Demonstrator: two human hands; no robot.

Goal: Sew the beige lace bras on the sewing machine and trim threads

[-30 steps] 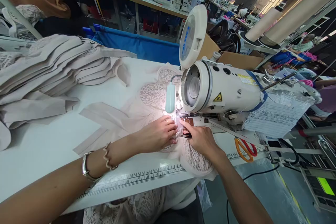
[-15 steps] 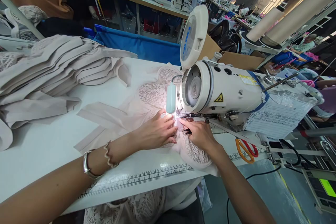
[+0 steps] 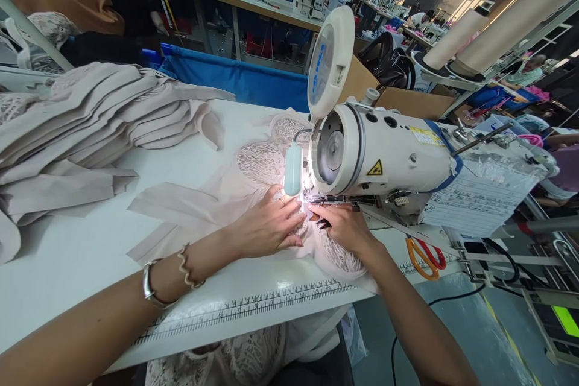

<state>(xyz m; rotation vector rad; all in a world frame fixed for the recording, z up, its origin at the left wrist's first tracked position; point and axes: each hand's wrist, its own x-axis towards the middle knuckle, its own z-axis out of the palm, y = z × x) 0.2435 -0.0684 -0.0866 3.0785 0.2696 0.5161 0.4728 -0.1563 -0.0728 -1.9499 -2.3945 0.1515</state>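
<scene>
A pale pink lace-cupped bra (image 3: 261,161) lies spread on the white table, its front part under the sewing machine (image 3: 389,148). My left hand (image 3: 271,223) rests on it palm down, fingers spread and lying flat just left of the lit needle area. On the right side of the needle, my right hand (image 3: 346,226) has its fingers bent and pinched at the fabric edge, above a lace cup. Small dark pointed shapes show under those fingers; what they are I cannot make out. A pale green lamp (image 3: 293,170) hangs over the left fingertips. The needle itself is hidden.
A stack of pale garment pieces (image 3: 99,117) covers the table's left side. A printed ruler (image 3: 253,307) runs along the front edge. Orange-handled scissors (image 3: 420,259) lie at the right. Behind is a blue cloth bin (image 3: 239,81); handwritten paper (image 3: 479,199) hangs on the machine.
My right hand has shifted very slightly, and the fabric at its fingers sits a little differently under the needle area. My left hand stays almost in place.
</scene>
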